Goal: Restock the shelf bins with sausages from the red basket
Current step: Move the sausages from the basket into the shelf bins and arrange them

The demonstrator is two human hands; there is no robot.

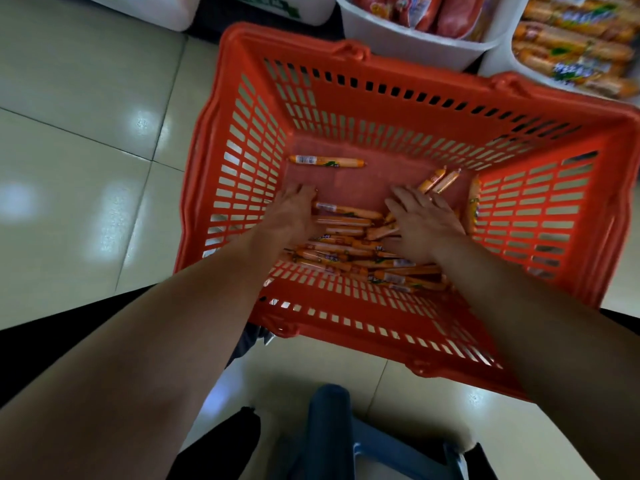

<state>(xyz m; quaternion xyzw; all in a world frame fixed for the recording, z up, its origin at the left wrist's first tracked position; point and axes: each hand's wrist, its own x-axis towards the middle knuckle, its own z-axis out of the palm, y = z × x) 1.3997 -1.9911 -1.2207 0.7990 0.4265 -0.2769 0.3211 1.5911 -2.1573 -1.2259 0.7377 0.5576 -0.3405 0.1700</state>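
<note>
Left grip [294, 216] lies flat with fingers straight at the left edge of the sausages [346, 252] and holds nothing. Right grip [424, 225] is spread over the pile's right side, fingers straight, nothing clasped. The pile lies at the near end of the basket [242, 43]. A lone sausage [327, 161] lies apart near the far wall, and a pair [440, 180] lies just past the right fingertips. The basket stands on the tiled floor [86, 133]. Beyond it, white bins [398, 43] hold packed sausages.
</note>
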